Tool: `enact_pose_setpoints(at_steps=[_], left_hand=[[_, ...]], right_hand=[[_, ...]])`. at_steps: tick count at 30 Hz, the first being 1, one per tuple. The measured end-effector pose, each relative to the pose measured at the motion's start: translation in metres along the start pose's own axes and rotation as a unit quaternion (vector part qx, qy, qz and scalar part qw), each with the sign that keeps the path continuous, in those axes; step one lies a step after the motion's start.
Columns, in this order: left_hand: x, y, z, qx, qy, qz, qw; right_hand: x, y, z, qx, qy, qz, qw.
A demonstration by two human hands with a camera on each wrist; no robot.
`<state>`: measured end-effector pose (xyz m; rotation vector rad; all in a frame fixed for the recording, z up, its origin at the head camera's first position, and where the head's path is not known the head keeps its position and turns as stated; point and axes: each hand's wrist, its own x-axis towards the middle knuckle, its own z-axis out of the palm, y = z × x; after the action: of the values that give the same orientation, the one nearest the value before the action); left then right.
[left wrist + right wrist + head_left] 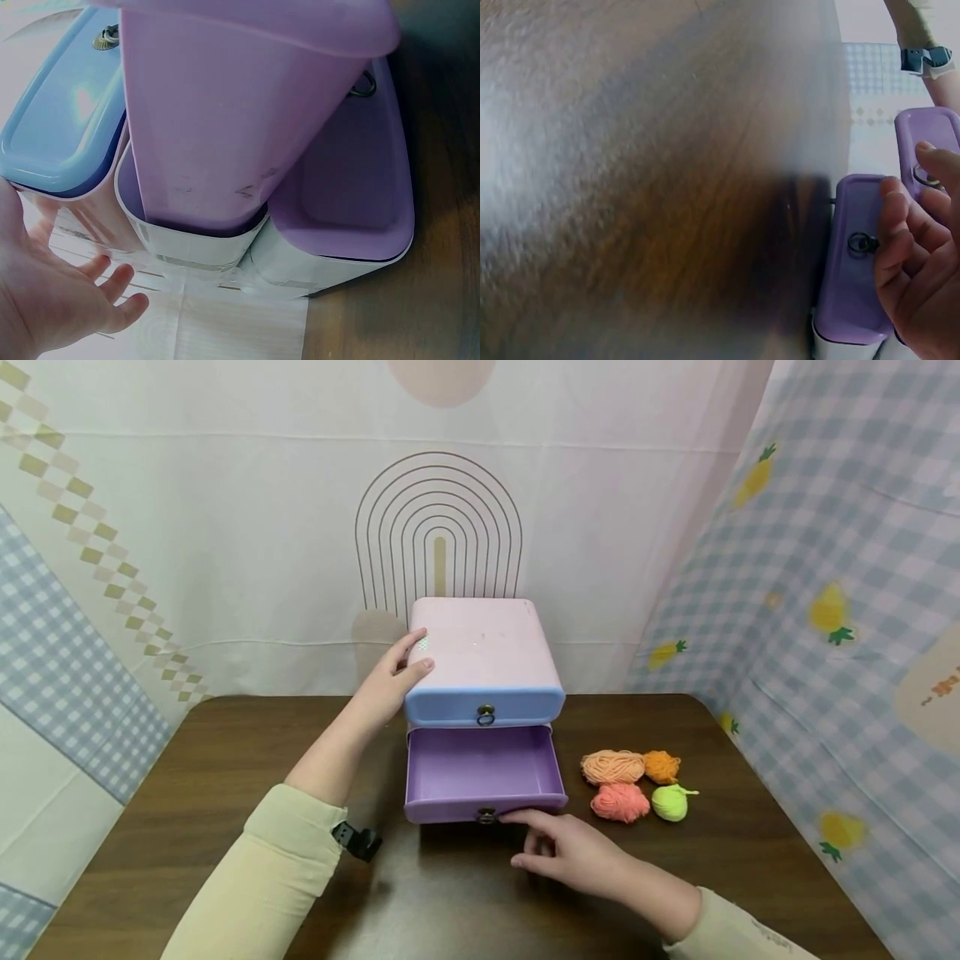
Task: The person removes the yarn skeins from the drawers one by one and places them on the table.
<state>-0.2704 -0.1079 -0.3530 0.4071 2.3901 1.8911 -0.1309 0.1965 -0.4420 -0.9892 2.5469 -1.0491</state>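
A small drawer cabinet (483, 643) with a pale pink top stands on the table. Its upper blue drawer (442, 708) is closed, while the middle purple drawer (450, 812) is pulled out and looks empty inside. Below that, the left wrist view shows a closed purple bottom drawer (352, 180). My left hand (386, 681) rests at the cabinet's upper left edge, thumb on the top and fingers spread. My right hand (581, 853) is at the pulled-out drawer's front, index finger stretched beside the metal ring pull (487, 816), other fingers loosely bent. Whether the fingertip touches the ring is unclear.
Right of the cabinet lie a peach yarn skein (612, 767), an orange yarn ball (663, 767), a coral yarn skein (620, 802) and a yellow-green yarn ball (670, 803). Patterned cloth (262, 552) hangs behind the brown table (247, 752) and along its sides.
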Motion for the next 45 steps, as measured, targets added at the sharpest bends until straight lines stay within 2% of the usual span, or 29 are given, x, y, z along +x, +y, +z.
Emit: enact_pose_setpoints(at_steps=[10,19,29,36,45], left_hand=[[0.0,0.001,0.0,-0.005,-0.002,0.004,1.0],[-0.002,0.002,0.0,-0.003,-0.002,-0.005,1.0],[-0.001,0.006,-0.001,-0.004,-0.008,-0.026,0.9996],[-0.002,0.003,0.0,0.002,-0.003,-0.011,0.9999],[-0.001,0.001,0.001,0.003,0.0,-0.003,1.0]], right_hand=[[0.003,-0.001,0.011,0.086,-0.012,0.019,0.996],[0.006,-0.003,0.018,0.193,-0.02,0.046,0.98],[0.01,-0.009,0.022,0.238,-0.014,0.063,0.969],[0.011,-0.009,0.029,0.271,-0.031,0.058,0.9603],[0.02,-0.013,0.031,0.289,-0.026,0.072,0.9543]])
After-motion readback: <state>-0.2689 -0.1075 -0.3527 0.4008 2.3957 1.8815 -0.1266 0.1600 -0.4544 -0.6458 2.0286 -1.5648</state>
